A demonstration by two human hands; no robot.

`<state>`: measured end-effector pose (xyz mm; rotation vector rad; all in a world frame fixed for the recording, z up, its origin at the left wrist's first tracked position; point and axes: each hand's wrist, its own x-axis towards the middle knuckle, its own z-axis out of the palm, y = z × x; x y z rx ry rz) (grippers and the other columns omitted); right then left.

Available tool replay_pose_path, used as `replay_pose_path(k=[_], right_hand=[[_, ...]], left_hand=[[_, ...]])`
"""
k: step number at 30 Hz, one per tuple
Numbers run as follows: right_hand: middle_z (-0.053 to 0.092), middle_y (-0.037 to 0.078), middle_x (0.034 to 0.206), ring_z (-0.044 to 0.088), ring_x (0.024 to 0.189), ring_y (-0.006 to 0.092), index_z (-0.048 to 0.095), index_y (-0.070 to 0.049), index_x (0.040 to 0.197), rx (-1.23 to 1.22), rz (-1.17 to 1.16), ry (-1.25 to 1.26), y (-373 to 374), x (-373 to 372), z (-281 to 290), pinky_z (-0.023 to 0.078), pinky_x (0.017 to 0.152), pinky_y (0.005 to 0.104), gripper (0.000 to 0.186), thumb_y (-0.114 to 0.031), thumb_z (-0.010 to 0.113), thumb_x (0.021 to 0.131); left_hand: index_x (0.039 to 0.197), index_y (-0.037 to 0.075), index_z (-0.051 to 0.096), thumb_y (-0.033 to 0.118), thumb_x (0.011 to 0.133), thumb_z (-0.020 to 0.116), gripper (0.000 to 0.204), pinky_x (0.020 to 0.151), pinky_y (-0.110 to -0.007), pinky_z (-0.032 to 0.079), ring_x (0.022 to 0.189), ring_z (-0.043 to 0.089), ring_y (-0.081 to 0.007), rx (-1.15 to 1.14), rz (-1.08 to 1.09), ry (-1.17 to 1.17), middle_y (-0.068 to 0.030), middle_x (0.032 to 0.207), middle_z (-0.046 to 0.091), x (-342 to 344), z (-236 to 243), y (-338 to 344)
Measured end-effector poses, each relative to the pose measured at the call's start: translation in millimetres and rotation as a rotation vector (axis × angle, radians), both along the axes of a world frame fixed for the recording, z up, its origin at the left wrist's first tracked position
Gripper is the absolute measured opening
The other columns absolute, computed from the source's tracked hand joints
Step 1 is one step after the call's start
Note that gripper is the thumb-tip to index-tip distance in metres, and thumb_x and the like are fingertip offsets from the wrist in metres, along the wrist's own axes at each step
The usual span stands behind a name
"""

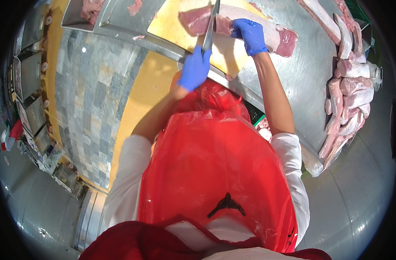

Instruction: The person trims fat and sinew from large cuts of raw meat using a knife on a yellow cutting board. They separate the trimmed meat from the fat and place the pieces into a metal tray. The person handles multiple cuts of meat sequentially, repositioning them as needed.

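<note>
My left hand (195,68), in a blue glove, is closed on the handle of a long knife (210,26), its blade pointing away from me across a pale slab of pork (193,21) with pink cut faces. My right hand (250,36), also blue-gloved, has its fingers curled on the pork beside a narrow cut section, right of the blade. The slab lies over a yellow cutting board (170,28) and reaches onto the steel table (289,82) to the right, where its pink end (287,42) shows.
Many long pork cuts (354,99) are piled along the table's right side. A steel tray (79,19) with meat stands at upper left. A green crate (256,112) shows under the table edge. Steel counters (31,78) line the far left beyond a tiled floor (85,99).
</note>
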<state>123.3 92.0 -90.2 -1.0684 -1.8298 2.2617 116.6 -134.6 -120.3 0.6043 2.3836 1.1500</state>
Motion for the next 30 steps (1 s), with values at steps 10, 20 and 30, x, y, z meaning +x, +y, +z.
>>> replay_pose_path(k=[10,20,30], right_hand=[[0.072,0.012,0.084,0.068,0.067,0.0194,0.074,0.005,0.092,-0.052,-0.126,-0.003,34,30,-2,0.060,0.068,0.0335,0.017,-0.009,0.065,0.089],[0.071,0.010,0.087,0.066,0.069,0.0157,0.072,0.004,0.097,-0.044,-0.175,0.022,40,62,11,0.061,0.067,0.0331,0.017,-0.010,0.065,0.092],[0.069,0.010,0.085,0.063,0.065,0.0170,0.070,0.004,0.093,-0.125,-0.241,0.011,27,93,46,0.058,0.067,0.0325,0.014,-0.007,0.063,0.088]], left_hand=[[0.106,0.000,0.055,0.028,0.104,0.050,0.028,0.069,-0.056,0.048,0.088,0.063,-0.0504,0.130,-0.133,-0.051,-0.0295,0.090,0.066,12,-27,-10],[0.105,-0.003,0.057,0.030,0.102,0.056,0.033,0.073,-0.054,0.049,0.085,0.065,-0.0470,0.033,-0.064,-0.361,-0.0290,0.088,0.066,17,-19,1],[0.110,-0.004,0.055,0.033,0.103,0.053,0.037,0.075,-0.055,0.050,0.090,0.064,-0.0512,0.068,-0.157,-0.263,-0.0330,0.093,0.064,16,-23,24]])
